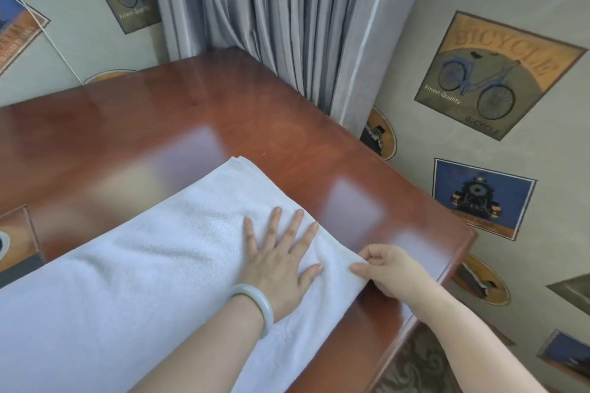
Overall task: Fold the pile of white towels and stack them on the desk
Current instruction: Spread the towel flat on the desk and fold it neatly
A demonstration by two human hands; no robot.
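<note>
Flat on the desk (198, 99) lies a white towel (127, 265), running from the near left toward the desk's right edge. Left hand (281, 265), fingers spread, presses on it; right hand (388, 268) pinches its right corner between thumb and fingers. A pale bangle (260, 306) circles the left wrist.

towel (153, 252) white | desk (223, 105) red-brown | curtain (271, 9) grey | bangle (258, 303) pale green

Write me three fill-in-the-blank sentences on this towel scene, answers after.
The left hand, flat on the white terry towel, wears a pale green bangle on its ____.
The fingers of the right hand pinch the ____'s edge.
The towel lies on the glossy reddish-brown wooden ____.
Missing: wrist; towel; desk.
</note>
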